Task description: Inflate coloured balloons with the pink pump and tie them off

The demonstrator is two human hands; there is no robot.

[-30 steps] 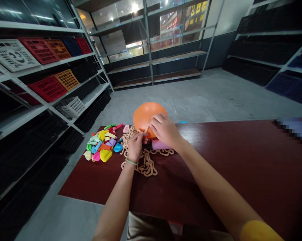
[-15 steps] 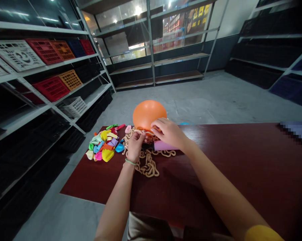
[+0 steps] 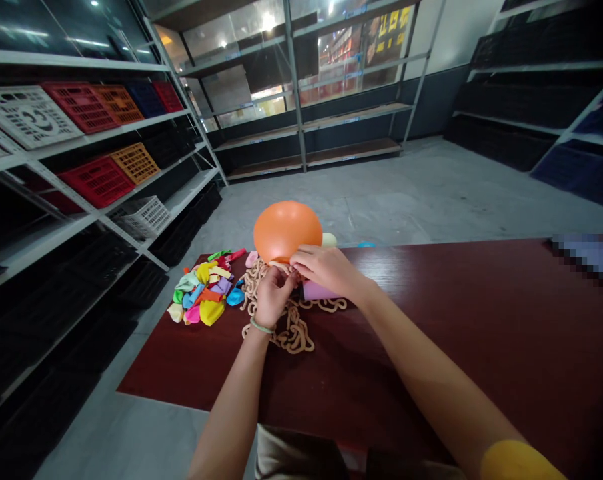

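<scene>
Above the table's far edge, orange balloon (image 3: 285, 231) sits round, no clear long axis, neck (image 3: 284, 265) pointing down into the hands. Head view: left hand (image 3: 275, 298) closed, pinching the neck from below; right hand (image 3: 326, 268) curled in from the right, closed on the same spot, neither clearly nearer. Left of balloon: heap of limp balloons (image 3: 201, 292). Below it: tan looped chain (image 3: 294, 331), pink tube (image 3: 317, 290). Dark red table (image 3: 481, 333) under those; metal shelves (image 3: 181, 190) left of balloon, grey floor (image 3: 406, 193) beyond it.
</scene>
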